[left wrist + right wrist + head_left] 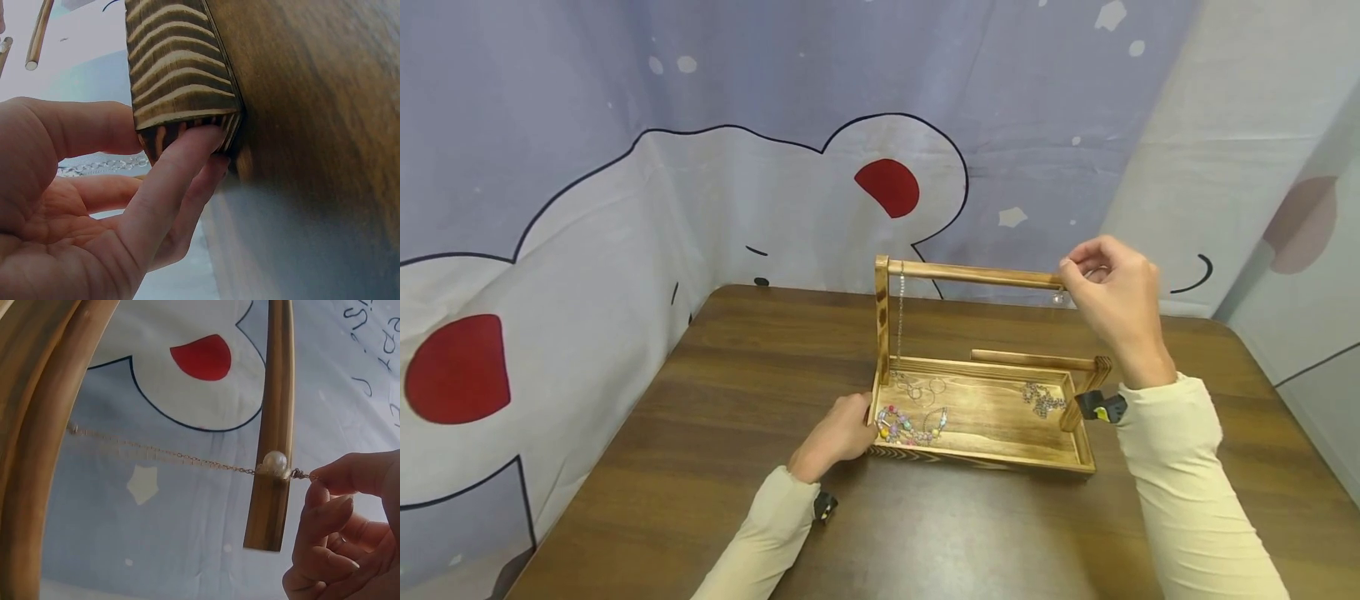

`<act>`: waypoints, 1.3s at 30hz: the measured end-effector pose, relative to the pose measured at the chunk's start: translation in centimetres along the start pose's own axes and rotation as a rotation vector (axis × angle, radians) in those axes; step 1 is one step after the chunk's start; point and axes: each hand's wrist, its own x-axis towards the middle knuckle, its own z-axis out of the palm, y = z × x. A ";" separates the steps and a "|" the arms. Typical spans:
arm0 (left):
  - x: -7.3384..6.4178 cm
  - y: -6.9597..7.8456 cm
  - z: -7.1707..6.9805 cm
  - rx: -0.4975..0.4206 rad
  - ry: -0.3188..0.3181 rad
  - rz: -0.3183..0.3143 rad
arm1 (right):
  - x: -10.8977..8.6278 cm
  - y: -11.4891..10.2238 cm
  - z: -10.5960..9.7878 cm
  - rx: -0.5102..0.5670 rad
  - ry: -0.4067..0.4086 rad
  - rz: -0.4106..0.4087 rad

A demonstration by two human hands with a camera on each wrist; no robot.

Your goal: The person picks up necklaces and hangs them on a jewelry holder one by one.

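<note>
A wooden jewelry stand (977,408) with a shallow tray base stands on the table. My left hand (844,429) grips the tray's left end, thumb and fingers round its edge in the left wrist view. At the free right end of the upper bar (977,273), my right hand (1116,292) pinches the end of a fine chain necklace (187,456) between thumb and forefinger. Its white pearl (275,462) lies against the bar in the right wrist view. A silver chain (901,325) hangs from the bar's left end, down into the tray.
Inside the tray, a colorful beaded bracelet (910,429) lies at the left and a heaped silver chain (1043,400) at the right. A lower bar (1037,359) extends left from a short right post. Behind the brown table (760,358) hangs a printed curtain (790,75).
</note>
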 end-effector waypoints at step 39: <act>0.1 -0.1 0.1 -0.012 0.002 -0.009 | 0.3 -5.1 6.1 0.062 -0.113 -0.177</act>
